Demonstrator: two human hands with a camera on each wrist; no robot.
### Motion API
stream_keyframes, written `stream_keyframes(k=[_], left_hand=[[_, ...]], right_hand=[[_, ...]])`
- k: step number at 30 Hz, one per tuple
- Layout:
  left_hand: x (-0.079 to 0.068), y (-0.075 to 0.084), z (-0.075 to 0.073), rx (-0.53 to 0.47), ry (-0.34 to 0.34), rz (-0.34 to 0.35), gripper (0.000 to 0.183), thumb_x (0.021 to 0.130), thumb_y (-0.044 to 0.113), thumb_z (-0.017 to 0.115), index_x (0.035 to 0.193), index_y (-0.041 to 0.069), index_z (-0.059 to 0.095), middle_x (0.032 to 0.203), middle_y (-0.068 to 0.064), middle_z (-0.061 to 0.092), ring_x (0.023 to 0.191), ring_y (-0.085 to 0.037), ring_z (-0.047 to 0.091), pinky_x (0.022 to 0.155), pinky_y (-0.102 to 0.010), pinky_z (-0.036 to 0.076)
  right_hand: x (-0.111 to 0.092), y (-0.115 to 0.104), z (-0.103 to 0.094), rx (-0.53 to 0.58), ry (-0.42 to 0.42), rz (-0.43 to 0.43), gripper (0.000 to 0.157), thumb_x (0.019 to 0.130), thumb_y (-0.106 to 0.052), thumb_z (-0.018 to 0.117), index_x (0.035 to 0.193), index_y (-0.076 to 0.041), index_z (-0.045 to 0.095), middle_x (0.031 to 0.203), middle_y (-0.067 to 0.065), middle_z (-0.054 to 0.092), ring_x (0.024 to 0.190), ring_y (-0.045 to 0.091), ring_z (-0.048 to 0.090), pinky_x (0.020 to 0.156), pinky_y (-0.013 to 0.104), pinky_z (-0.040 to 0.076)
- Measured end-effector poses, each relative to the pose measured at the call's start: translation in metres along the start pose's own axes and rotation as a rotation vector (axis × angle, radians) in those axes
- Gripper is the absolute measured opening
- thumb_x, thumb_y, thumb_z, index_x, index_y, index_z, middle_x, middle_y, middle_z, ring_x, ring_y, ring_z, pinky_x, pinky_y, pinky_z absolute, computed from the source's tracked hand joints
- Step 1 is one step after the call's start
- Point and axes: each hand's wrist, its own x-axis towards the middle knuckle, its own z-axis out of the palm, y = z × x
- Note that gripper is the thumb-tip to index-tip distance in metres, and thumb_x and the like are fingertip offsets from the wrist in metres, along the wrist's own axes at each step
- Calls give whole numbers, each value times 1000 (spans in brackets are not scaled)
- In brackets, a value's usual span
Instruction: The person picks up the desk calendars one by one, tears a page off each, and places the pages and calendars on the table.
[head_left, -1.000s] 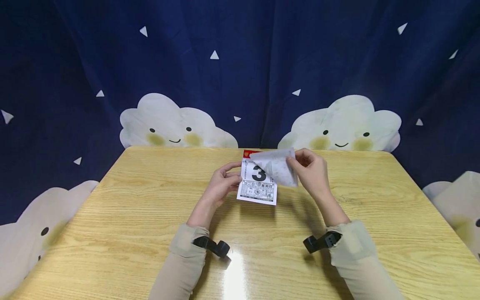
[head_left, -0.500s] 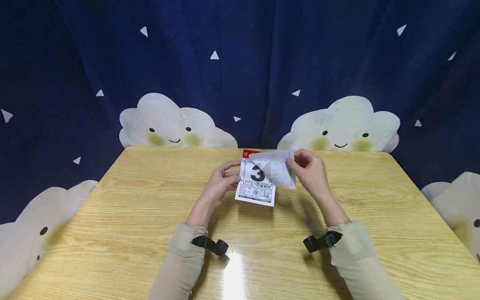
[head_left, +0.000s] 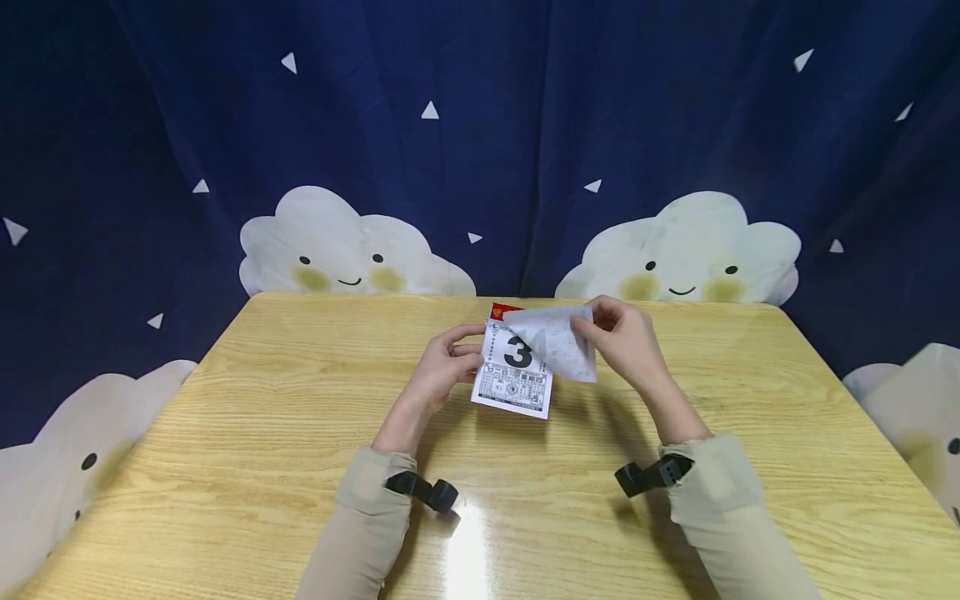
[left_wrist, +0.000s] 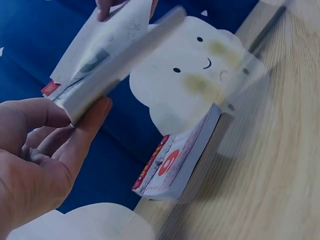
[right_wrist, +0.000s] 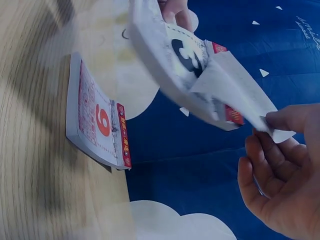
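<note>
A small tear-off calendar (head_left: 512, 387), with a red header and a large black 3, is held up over the table in the head view. My left hand (head_left: 444, 367) grips its left edge, and the left wrist view shows thumb and fingers (left_wrist: 90, 122) pinching the thick pad. My right hand (head_left: 628, 340) pinches the lower right corner of the top sheet (head_left: 561, 343), which is folded up diagonally across the page. That sheet's far end still meets the red header (right_wrist: 234, 114) in the right wrist view.
A second calendar pad (left_wrist: 172, 162) with a red numeral lies on the wooden table (head_left: 262, 467) near its back edge, hidden in the head view. Behind the table hangs a dark blue curtain (head_left: 420, 167) with white clouds and triangles.
The calendar and the lifted sheet have shifted slightly down toward me. My right forearm has moved a little outward to the right; both hands keep their hold.
</note>
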Motion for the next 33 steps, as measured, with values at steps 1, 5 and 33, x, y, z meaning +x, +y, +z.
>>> stream_keyframes(k=[1, 5, 33], left_hand=[[0, -1, 0, -17, -1, 0, 50, 77, -13, 48, 126, 0, 49, 105, -26, 62, 69, -13, 63, 61, -27, 53], [0, -1, 1, -96, -15, -1, 51, 78, -13, 47, 128, -2, 46, 93, -16, 66, 66, -12, 63, 60, -25, 52], [0, 0, -7, -145, 26, -7, 51, 78, -13, 47, 128, -1, 45, 80, -2, 67, 63, -11, 63, 59, -23, 52]], right_hand=[[0, 0, 0, 3, 1, 3, 14, 83, -20, 63, 78, -7, 60, 68, 4, 56, 61, 14, 48, 50, 22, 38], [0, 1, 0, 27, 0, 17, 15, 83, -20, 62, 78, -6, 60, 68, 4, 56, 60, 14, 47, 49, 23, 36], [-3, 15, -10, 58, 67, 98, 25, 85, -26, 60, 87, -1, 64, 79, 6, 59, 63, 10, 48, 48, 21, 37]])
